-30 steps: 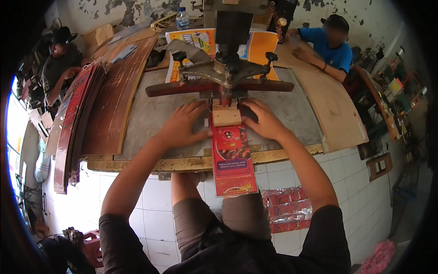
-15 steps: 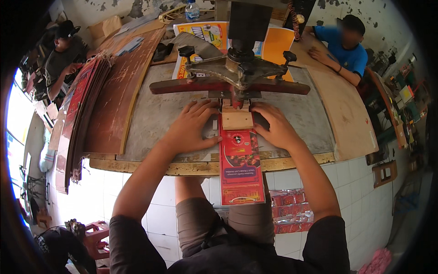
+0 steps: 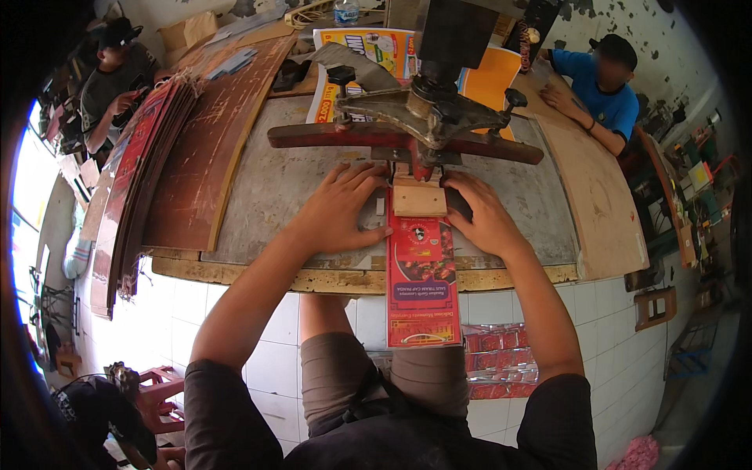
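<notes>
A long red printed packaging strip [image 3: 423, 290] lies under a small wooden block [image 3: 420, 201] and hangs over the table's front edge towards my lap. My left hand [image 3: 341, 210] rests beside it with fingers spread on the grey tabletop, its thumb tip at the strip's left edge. On the other side, my right hand [image 3: 484, 215] has its fingers stretched and curved around the block's right side, thumb near the strip's right edge. Just beyond the block stands a metal press head [image 3: 427, 117] with a red crossbar [image 3: 329, 137]; its lower tip reaches the block's far end.
Stacked red-printed boards [image 3: 145, 172] lean at the left. Printed sheets [image 3: 376, 48] and a water bottle [image 3: 345, 13] are behind the press. A seated person in blue [image 3: 607, 98] is at the right, another person [image 3: 117, 78] at the left. Packed red strips [image 3: 501, 360] lie on the floor.
My view has shifted slightly, so the whole scene sits a little further right. Both hands, the strip and the block keep their places relative to each other.
</notes>
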Tool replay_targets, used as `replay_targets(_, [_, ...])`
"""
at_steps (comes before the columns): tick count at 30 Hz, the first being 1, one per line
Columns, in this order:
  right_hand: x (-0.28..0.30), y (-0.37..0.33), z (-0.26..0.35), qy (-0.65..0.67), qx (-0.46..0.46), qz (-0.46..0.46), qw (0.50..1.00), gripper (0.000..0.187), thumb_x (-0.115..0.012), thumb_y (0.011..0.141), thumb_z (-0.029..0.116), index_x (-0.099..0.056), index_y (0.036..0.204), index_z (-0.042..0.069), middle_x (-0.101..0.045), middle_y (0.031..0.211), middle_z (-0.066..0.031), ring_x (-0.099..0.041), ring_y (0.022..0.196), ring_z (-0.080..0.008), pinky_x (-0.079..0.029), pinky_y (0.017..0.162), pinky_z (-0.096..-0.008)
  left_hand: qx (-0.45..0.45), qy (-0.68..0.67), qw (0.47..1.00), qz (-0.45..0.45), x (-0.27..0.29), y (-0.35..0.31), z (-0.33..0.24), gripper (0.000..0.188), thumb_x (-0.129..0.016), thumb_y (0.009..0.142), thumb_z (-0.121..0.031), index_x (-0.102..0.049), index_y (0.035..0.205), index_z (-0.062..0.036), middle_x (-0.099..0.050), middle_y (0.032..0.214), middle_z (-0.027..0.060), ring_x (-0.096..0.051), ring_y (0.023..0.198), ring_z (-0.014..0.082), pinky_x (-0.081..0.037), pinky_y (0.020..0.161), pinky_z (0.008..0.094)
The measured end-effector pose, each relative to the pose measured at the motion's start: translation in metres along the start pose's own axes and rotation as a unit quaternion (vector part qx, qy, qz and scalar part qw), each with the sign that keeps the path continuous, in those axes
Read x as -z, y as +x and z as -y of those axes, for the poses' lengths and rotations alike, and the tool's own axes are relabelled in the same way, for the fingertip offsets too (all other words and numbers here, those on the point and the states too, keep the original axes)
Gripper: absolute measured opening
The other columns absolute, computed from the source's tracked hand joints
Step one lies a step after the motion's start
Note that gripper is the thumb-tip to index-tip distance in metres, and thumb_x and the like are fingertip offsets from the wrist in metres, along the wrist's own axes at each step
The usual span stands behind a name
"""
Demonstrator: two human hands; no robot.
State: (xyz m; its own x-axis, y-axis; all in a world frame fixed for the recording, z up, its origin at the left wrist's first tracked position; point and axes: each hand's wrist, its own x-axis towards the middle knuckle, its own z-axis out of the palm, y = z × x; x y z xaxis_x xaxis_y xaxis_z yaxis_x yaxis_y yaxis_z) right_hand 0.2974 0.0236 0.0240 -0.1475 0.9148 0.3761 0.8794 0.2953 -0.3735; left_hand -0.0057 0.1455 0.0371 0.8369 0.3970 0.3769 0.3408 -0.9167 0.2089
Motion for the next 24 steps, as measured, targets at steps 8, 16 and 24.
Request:
replay_targets(8, [-0.0009, 0.0008, -0.0004, 0.004, 0.005, 0.002, 1.000, 0.054, -0.078, 0.091, 0.019, -0.058, 0.140, 0.008, -0.058, 0.152, -0.0178, -0.050, 0.144, -0.0411, -0.041, 0.120, -0.0509, 0.002, 0.001, 1.000, 0.004, -0.0003, -0.0014, 0.0006, 0.070, -0.072, 0.090, -0.054, -0.058, 0.139, -0.0063, -0.054, 0.156, 0.0189, -0.042, 0.152, 0.0356, -0.026, 0.129, 0.0570])
replay_targets(16, [0.0001, 0.0013, -0.0020, 0.001, 0.010, 0.005, 1.000, 0.054, -0.078, 0.092, 0.019, -0.057, 0.140, 0.008, -0.058, 0.152, -0.0178, -0.050, 0.144, -0.0414, -0.040, 0.120, -0.0507, 0.006, 0.009, 1.000, 0.014, 0.0005, -0.0005, 0.0005, 0.071, -0.071, 0.091, -0.056, -0.057, 0.140, -0.0068, -0.052, 0.157, 0.0185, -0.041, 0.154, 0.0349, -0.025, 0.130, 0.0569])
replay_targets(24, [-0.0001, 0.0001, -0.0012, -0.003, 0.013, -0.001, 1.000, 0.055, -0.078, 0.091, 0.017, -0.057, 0.141, 0.007, -0.057, 0.153, -0.0186, -0.049, 0.145, -0.0415, -0.040, 0.120, -0.0508, 0.004, 0.008, 1.000, 0.013, 0.0012, -0.0008, -0.0003, 0.070, -0.071, 0.091, -0.056, -0.058, 0.140, -0.0070, -0.052, 0.157, 0.0183, -0.040, 0.154, 0.0348, -0.024, 0.130, 0.0572])
